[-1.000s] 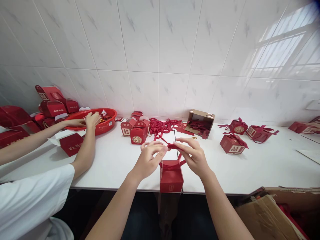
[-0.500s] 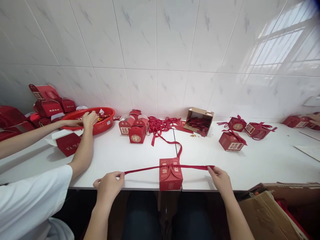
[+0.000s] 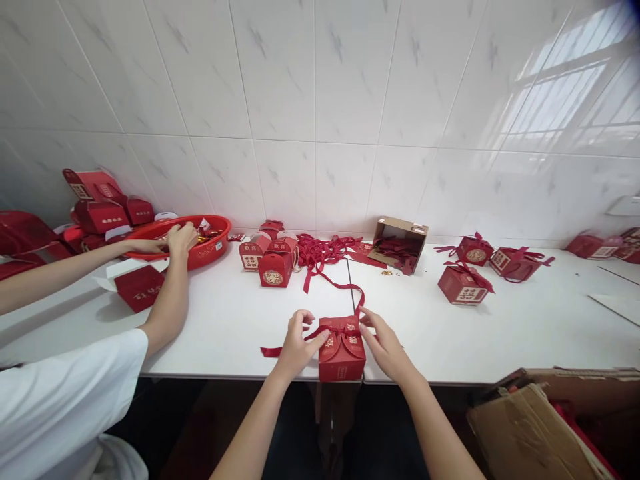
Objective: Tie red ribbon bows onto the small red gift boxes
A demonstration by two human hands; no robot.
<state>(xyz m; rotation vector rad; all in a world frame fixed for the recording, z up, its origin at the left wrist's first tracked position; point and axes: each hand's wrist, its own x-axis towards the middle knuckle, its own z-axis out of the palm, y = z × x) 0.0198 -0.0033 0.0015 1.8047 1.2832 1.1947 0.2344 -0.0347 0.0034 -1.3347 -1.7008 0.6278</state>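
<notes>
A red gift box [image 3: 342, 363] with gold lettering stands at the table's front edge, a dark red ribbon [image 3: 271, 351] crossing its top. My left hand [image 3: 297, 343] is at the box's left side, thumb stretched to the top edge and fingers curved apart; it is open. On the other side, my right hand [image 3: 387, 343] is open too, its fingers spread by the box's right edge. Whether its fingertips touch the ribbon I cannot tell. One ribbon end lies loose on the left; the right end is mostly hidden behind my right hand.
A co-worker's hands [image 3: 181, 239] reach into a red basin [image 3: 207, 257] on the left, beside an open box [image 3: 137, 288]. Behind are a ribbon heap [image 3: 325, 252] and a small carton [image 3: 425, 235]. Tied boxes [image 3: 463, 283] stand right; a large cardboard box [image 3: 520, 427] is front right.
Both my hands have let go of the stretched ribbon ends and moved inward to the box's sides. The ribbon is now slack, its left end lying on the table.
</notes>
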